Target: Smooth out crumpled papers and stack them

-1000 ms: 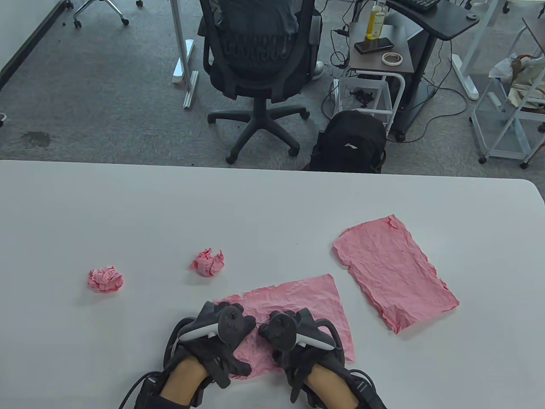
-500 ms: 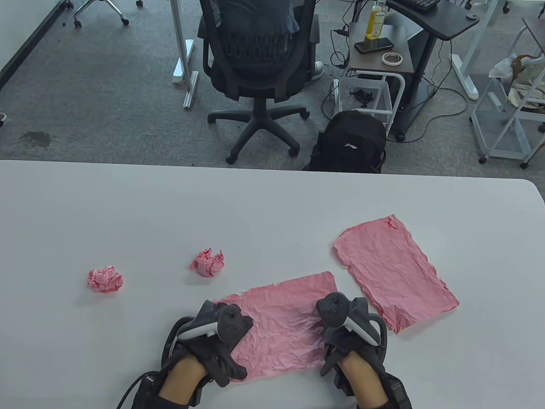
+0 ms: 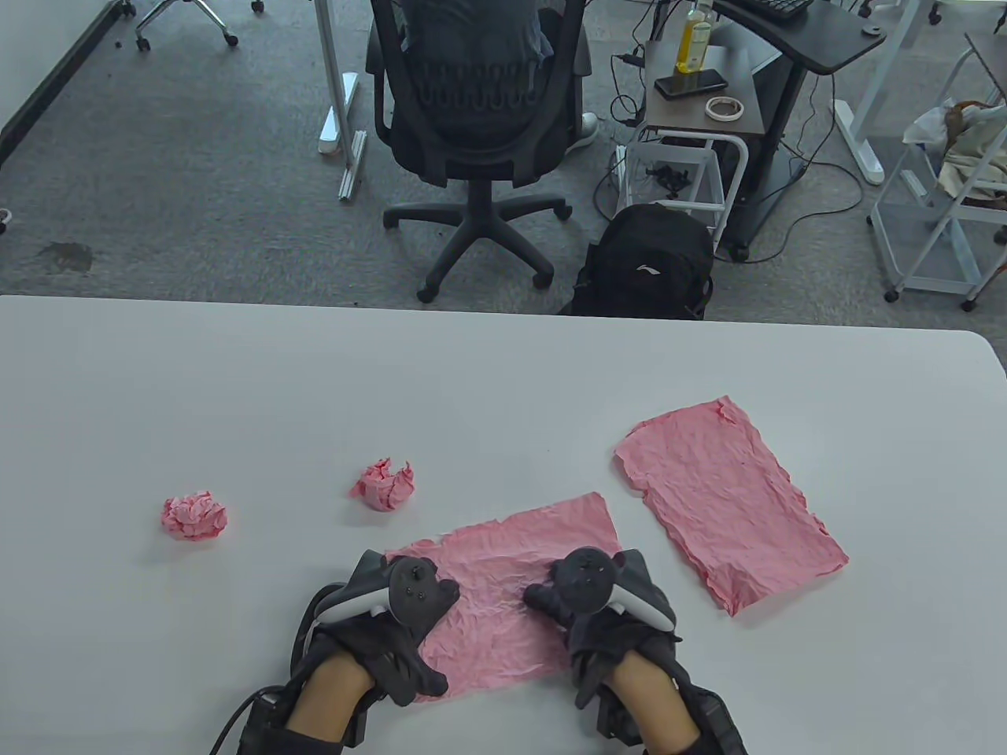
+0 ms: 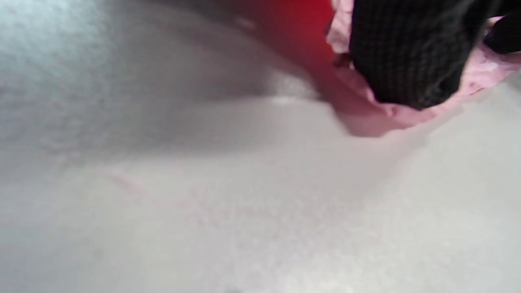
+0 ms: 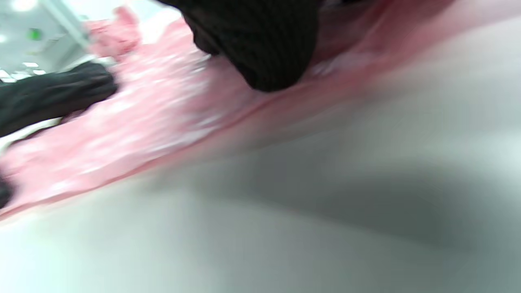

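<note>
Here, pink sheet beneath both hands.

Both hands lie palm down, side by side: the left hand and the right hand, fingers flat.

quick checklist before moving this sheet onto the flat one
1. Both hands on the sheet: left hand and right hand rest on the near sheet: ok.
2. Sheet flat: wrinkles remain: not ok.
3. Sheet gripped for lifting: fingers hidden under the trackers: cannot tell.
4. Flat sheet uncovered as stack base: ok.
5. Path between the sheets free: ok.
6. Two paper balls, and, still crumpled: not ok.
</note>
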`<state>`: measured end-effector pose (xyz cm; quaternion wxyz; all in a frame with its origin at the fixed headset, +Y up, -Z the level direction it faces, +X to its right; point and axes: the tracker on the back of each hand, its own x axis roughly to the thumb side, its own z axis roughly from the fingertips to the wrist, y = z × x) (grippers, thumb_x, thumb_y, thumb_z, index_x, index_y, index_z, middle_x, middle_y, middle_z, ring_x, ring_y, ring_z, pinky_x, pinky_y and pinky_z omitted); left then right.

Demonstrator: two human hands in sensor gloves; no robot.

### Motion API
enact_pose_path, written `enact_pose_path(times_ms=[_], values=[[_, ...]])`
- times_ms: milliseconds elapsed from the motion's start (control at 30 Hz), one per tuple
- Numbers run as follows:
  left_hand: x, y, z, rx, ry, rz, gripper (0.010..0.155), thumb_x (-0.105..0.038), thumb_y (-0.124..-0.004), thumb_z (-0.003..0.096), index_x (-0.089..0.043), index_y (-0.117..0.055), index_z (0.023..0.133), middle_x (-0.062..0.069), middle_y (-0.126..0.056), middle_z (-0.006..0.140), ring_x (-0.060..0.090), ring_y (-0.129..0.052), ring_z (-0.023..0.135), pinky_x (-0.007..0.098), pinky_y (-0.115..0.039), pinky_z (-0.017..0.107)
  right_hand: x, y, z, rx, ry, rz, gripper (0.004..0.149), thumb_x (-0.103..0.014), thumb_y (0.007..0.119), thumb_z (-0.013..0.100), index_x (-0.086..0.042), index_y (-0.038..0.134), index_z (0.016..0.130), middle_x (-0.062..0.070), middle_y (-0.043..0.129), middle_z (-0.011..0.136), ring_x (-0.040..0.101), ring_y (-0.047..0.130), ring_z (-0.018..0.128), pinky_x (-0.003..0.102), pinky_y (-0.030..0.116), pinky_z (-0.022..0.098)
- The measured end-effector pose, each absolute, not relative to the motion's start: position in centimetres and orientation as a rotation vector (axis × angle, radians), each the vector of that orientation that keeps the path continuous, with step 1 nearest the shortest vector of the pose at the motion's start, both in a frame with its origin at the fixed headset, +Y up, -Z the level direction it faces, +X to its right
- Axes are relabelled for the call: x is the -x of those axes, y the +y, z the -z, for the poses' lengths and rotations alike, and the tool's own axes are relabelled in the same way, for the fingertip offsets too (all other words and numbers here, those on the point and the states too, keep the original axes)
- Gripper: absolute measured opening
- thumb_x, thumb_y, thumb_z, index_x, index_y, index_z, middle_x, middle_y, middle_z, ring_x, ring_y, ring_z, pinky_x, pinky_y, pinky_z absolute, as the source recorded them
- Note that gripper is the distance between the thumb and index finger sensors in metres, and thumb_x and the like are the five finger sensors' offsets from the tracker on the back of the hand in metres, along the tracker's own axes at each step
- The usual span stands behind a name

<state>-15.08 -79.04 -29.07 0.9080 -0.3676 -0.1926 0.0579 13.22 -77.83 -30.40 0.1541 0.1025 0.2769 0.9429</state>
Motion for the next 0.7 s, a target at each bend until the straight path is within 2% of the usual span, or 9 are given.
enact_pose_path(times_ms=[133, 300, 400, 500, 567, 633, 700], values=[[15.1, -79.0, 28.9, 0.769, -0.403, -0.102, 0.114, -0.066, -0.091, 0.0333, -0.038, -0.013, 0.111, 0.005, 0.007, 0.110, 0.033, 0.009, 0.107, 0.064, -0.010, 0.075, -16.0, -77.6, 30.6, -0.042, 0.799, -2.828, 0.075, -0.003, 0.075, 0.043, -0.018, 0.033, 0.103, 0.021, 0.018, 0.110, 0.050, 0.022, 0.096, 0.058, 0.042, 0.066], [15.1, -79.0, 28.9, 0.783, -0.408, -0.093, 0.116, -0.066, -0.093, 0.0322, -0.038, -0.011, 0.110, 0.004, 0.008, 0.109, 0.033, 0.010, 0.106, 0.064, -0.009, 0.075, -15.7, -77.5, 30.6, -0.001, 0.814, -2.890, 0.074, -0.004, 0.076, 0.043, -0.010, 0.031, 0.102, 0.021, 0.018, 0.110, 0.050, 0.024, 0.097, 0.059, 0.045, 0.065], [15.3, -79.0, 28.9, 0.791, -0.413, -0.103, 0.116, -0.067, -0.093, 0.0327, -0.039, -0.012, 0.110, 0.002, 0.009, 0.109, 0.033, 0.011, 0.105, 0.064, -0.008, 0.074, -16.1, -77.0, 30.5, 0.010, 0.777, -2.879, 0.073, -0.006, 0.079, 0.043, -0.006, 0.035, 0.102, 0.024, 0.024, 0.109, 0.053, 0.029, 0.096, 0.062, 0.047, 0.064], [15.6, -78.6, 29.0, 0.739, -0.417, -0.153, 0.100, -0.069, -0.081, 0.0410, -0.037, -0.021, 0.114, 0.001, 0.001, 0.113, 0.033, 0.004, 0.109, 0.064, -0.012, 0.076, -16.7, -75.5, 30.5, -0.037, 0.477, -2.845, 0.061, -0.012, 0.071, 0.046, -0.003, 0.045, 0.101, 0.032, 0.048, 0.105, 0.058, 0.052, 0.090, 0.063, 0.058, 0.058], [15.9, -78.4, 29.2, 0.690, -0.413, -0.190, 0.088, -0.066, -0.077, 0.0458, -0.037, -0.031, 0.115, 0.001, -0.008, 0.116, 0.033, -0.003, 0.112, 0.065, -0.017, 0.077, -16.7, -75.0, 30.5, 0.014, 0.321, -2.844, 0.057, -0.015, 0.071, 0.048, -0.001, 0.052, 0.100, 0.034, 0.060, 0.101, 0.058, 0.064, 0.084, 0.063, 0.062, 0.055], [15.9, -78.0, 29.4, 0.628, -0.405, -0.221, 0.078, -0.062, -0.075, 0.0479, -0.035, -0.043, 0.114, 0.002, -0.019, 0.118, 0.034, -0.013, 0.114, 0.065, -0.023, 0.077, -16.6, -75.2, 30.7, 0.084, 0.296, -2.896, 0.057, -0.025, 0.076, 0.049, 0.001, 0.061, 0.098, 0.034, 0.069, 0.097, 0.057, 0.072, 0.078, 0.062, 0.066, 0.051], [15.8, -77.8, 29.4, 0.575, -0.410, -0.232, 0.074, -0.061, -0.075, 0.0483, -0.032, -0.052, 0.113, 0.005, -0.027, 0.119, 0.037, -0.021, 0.114, 0.065, -0.029, 0.078, -16.4, -76.1, 31.0, 0.175, 0.387, -2.982, 0.059, -0.034, 0.078, 0.049, -0.002, 0.066, 0.096, 0.030, 0.071, 0.095, 0.055, 0.074, 0.076, 0.060, 0.067, 0.050]])
